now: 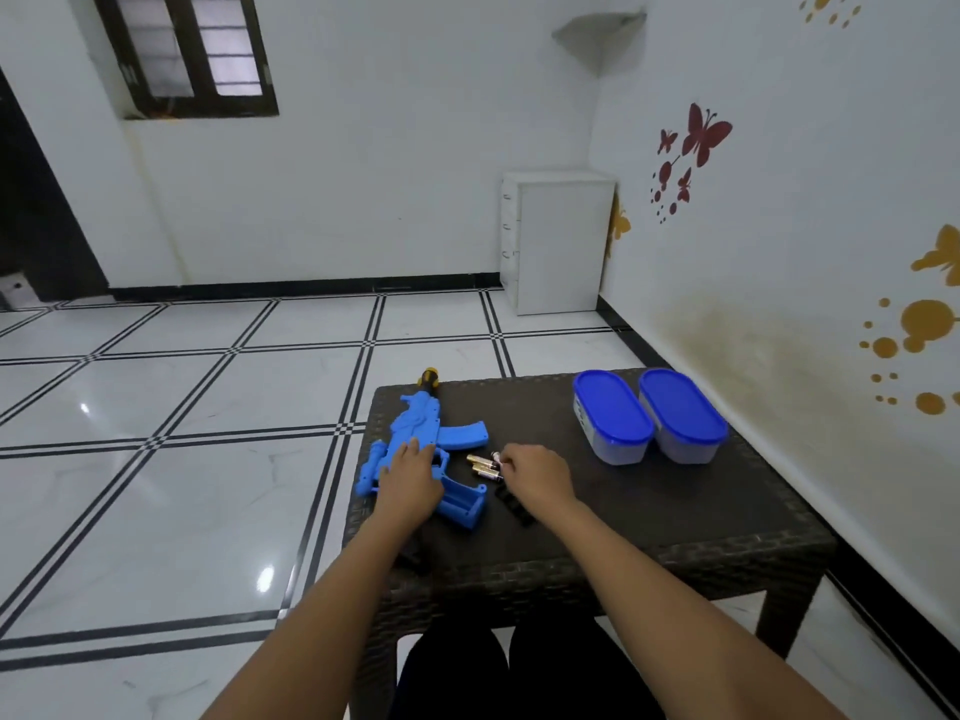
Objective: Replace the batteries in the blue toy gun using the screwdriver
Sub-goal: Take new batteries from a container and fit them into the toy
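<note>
A blue plastic toy gun [415, 449] lies flat on the left side of the dark woven tabletop [649, 511]. Its long body runs away from the person, with the yellow and black tip [429, 379] at the far end and the open, hollow handle [465, 504] at the near end, facing right.

The left hand [410, 480] rests on top of the gun with its fingers laid out fairly straight, pressing it down so it stays put.

Just to the right of the gun sit a few small gold and black batteries [485, 467], lying close together on the tabletop. The right hand [535, 472] is right beside them, and its fingertips seem to be pinching one battery at its end, though it is too small to be sure. This hand is the nearer one to the batteries.

A small black piece [514, 504] lies on the tabletop just near the right wrist. It may be the battery cover, but it is hard to tell.

The open handle is to the left of the right hand and a little nearer, so a battery would have to travel that short way and turn to line up with the hole.

Two clear tubs with blue lids [649, 415] stand side by side at the far right, well apart from the hands.
</note>
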Demonstrator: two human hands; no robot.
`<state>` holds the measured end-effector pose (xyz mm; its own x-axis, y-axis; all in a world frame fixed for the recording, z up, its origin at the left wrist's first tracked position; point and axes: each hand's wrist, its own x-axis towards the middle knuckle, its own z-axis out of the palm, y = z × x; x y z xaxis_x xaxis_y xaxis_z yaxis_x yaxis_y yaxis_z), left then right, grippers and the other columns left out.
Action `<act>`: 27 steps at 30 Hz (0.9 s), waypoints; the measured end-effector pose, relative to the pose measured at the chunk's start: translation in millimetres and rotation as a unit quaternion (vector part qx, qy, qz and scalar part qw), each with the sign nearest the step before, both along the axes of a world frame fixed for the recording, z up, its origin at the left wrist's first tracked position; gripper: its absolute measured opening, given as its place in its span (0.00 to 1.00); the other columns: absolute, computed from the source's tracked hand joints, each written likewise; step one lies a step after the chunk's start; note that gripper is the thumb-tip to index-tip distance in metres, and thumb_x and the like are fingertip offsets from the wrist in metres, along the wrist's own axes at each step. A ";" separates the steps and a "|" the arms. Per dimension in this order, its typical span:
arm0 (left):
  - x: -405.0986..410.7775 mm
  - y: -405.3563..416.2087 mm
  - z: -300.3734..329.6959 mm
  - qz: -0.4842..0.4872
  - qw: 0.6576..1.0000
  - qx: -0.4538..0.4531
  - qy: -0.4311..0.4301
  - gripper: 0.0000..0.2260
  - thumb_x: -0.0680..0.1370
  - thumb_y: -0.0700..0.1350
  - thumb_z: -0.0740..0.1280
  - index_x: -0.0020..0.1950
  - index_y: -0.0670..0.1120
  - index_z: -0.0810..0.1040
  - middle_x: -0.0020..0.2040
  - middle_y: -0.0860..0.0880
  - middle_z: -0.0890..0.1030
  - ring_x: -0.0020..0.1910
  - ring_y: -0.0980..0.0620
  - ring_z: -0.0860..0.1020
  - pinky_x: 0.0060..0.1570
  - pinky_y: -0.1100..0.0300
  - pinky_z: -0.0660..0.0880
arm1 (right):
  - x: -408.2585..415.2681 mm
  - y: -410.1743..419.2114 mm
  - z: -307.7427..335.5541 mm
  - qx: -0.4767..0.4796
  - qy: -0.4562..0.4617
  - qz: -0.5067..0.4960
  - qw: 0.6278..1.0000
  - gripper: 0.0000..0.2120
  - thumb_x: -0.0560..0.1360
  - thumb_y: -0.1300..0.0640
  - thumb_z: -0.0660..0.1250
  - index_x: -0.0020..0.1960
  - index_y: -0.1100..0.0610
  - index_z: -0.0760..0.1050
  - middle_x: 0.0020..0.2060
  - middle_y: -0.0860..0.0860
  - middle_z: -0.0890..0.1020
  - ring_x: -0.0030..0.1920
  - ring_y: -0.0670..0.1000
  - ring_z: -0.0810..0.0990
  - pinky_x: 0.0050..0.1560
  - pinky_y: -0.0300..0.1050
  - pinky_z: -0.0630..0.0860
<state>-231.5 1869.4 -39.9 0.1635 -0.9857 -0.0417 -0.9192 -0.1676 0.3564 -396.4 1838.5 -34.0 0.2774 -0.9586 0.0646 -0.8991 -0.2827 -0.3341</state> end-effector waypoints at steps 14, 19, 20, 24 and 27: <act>14.3 27.2 -56.3 0.063 0.998 -0.015 -0.017 0.31 0.80 0.60 0.51 0.78 0.47 0.47 0.78 0.46 0.46 0.77 0.49 0.46 0.74 0.52 0.46 | 37.2 -34.8 -21.2 0.038 0.118 0.037 0.992 0.13 0.78 0.61 0.58 0.62 0.59 0.68 0.59 0.57 0.76 0.58 0.58 0.76 0.52 0.51 0.73; 11.1 28.5 -58.6 0.067 0.997 -0.021 -0.021 0.31 0.80 0.61 0.49 0.78 0.47 0.45 0.78 0.46 0.44 0.77 0.49 0.44 0.74 0.53 0.45 | 34.0 -38.2 -7.2 0.054 0.018 0.004 0.998 0.11 0.77 0.57 0.60 0.59 0.55 0.71 0.57 0.54 0.78 0.55 0.57 0.78 0.48 0.48 0.73; 10.9 28.8 -58.1 0.066 0.997 -0.022 -0.021 0.31 0.80 0.61 0.49 0.78 0.47 0.45 0.78 0.46 0.44 0.77 0.49 0.44 0.74 0.53 0.45 | 33.4 -36.6 -3.5 0.061 -0.001 0.004 0.998 0.11 0.77 0.55 0.61 0.59 0.54 0.73 0.56 0.53 0.79 0.54 0.55 0.78 0.46 0.47 0.72; 10.6 30.5 -56.7 0.066 0.998 -0.020 -0.014 0.31 0.80 0.61 0.49 0.78 0.47 0.44 0.78 0.46 0.44 0.77 0.49 0.44 0.74 0.53 0.45 | 31.2 -24.2 8.0 0.094 -0.059 0.059 0.992 0.10 0.74 0.56 0.67 0.55 0.55 0.79 0.52 0.51 0.83 0.51 0.51 0.80 0.53 0.46 0.77; 10.7 30.0 -57.3 0.062 0.998 -0.024 -0.011 0.31 0.80 0.60 0.50 0.78 0.46 0.45 0.78 0.47 0.45 0.77 0.49 0.44 0.74 0.53 0.46 | 31.7 -14.6 10.0 0.105 -0.046 0.109 0.987 0.10 0.74 0.58 0.68 0.54 0.57 0.80 0.52 0.51 0.83 0.52 0.50 0.80 0.53 0.43 0.76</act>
<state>-220.7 1899.5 -97.3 0.2847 -0.9586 0.0100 -0.9000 -0.2637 0.3470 -364.7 1824.0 -24.1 0.4803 -0.8720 -0.0943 -0.7876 -0.3815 -0.4840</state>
